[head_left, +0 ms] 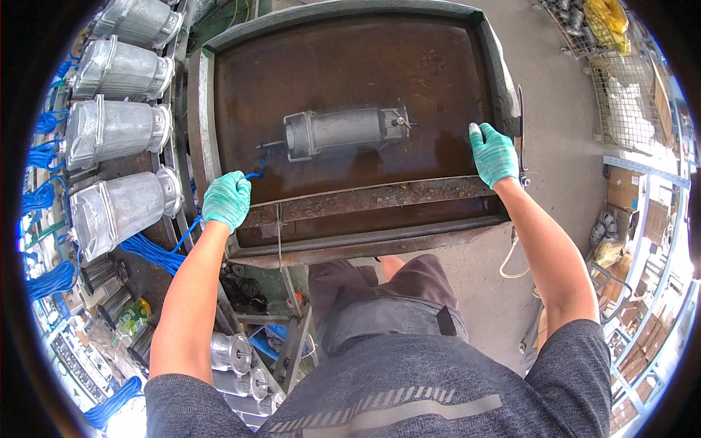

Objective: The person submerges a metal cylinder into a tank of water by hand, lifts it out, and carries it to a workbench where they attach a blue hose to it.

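Cable [188,235] passed through the left hand [228,201], fingers curled on it, likely checking slack; right hand [493,153] sat by the tank rim [501,73], whether clamped, I couldn't tell.

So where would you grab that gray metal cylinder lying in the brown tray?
I'd probably take the gray metal cylinder around its long middle, from above: it lies on its side, the tray is open on top, and the ends carry a wider collar at left and small fittings at right.
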Demonstrator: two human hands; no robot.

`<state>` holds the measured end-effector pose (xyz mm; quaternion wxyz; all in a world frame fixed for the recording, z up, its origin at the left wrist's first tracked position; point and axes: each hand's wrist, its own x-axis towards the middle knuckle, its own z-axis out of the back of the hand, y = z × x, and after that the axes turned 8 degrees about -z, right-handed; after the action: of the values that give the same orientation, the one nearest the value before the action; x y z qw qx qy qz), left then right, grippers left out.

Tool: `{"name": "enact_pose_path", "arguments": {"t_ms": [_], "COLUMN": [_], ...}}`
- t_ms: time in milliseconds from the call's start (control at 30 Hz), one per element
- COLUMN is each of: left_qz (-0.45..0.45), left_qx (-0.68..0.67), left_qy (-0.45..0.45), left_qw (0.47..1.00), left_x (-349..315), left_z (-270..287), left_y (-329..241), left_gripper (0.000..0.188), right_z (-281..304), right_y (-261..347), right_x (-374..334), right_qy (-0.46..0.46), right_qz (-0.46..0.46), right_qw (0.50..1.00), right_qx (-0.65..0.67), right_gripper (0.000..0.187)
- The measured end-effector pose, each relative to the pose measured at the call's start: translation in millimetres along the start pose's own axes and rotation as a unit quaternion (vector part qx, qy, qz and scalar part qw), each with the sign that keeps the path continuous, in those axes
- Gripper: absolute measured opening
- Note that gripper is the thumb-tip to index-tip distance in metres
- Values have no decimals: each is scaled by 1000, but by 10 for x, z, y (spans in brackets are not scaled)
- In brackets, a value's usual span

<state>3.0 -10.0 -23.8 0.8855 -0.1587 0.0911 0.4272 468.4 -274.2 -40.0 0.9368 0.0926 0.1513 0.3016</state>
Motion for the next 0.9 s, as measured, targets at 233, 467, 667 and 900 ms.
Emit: {"name": "enact_pose_path", "arguments": {"t_ms": [233, 467, 667, 900], "left_qz": [-6, 2, 1, 5], "left_qx": [-14, -15, -8, -4], "left_qy": [-17, -18, -27, -14], "left_qw": [1000, 1000, 1000, 1000], "left_x": [-25, -33, -34, -21], "left_z": [-3, 43, 29, 42], "left_y": [-9, -66, -60, -63], "left_gripper": [25, 24, 25, 25], "right_z": [48, 75, 41, 56], "right_y": [51, 70, 36, 57], "right_x": [-29, -44, -29, -21], "right_qy": [11, 19, 8, 20], "right_qz": [-12, -15, -10, -23], "right_qw": [1000, 1000, 1000, 999], "right_qx": [-2, -5, -8, -13], "right_gripper": [40, 40, 42, 44]}}
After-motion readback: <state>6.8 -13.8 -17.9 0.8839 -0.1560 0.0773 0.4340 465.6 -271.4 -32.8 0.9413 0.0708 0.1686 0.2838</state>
